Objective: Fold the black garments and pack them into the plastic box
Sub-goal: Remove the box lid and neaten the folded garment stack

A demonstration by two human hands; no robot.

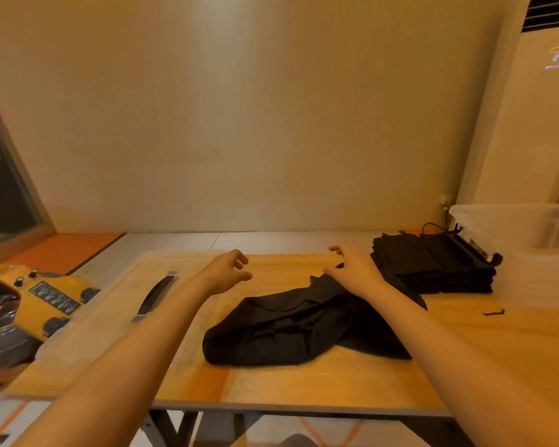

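Clear across the near strip of the wooden table [304, 379], in front of the crumpled black garment [288, 330] heaped at mid-table. Open too on the bare wood beyond that heap, between the left hand [226, 272] and the right hand [352, 269], back to the far edge. Blocked at the right rear by the stack of folded black garments [433, 269], just beside the tall-walled plastic box [530, 246]. Free at the right front but for a small dark scrap [494, 312]. Hemmed in on the left by a clear lid [117, 317] with a black handle, lying flat, and by a yellow machine [46, 301] past the table's edge.
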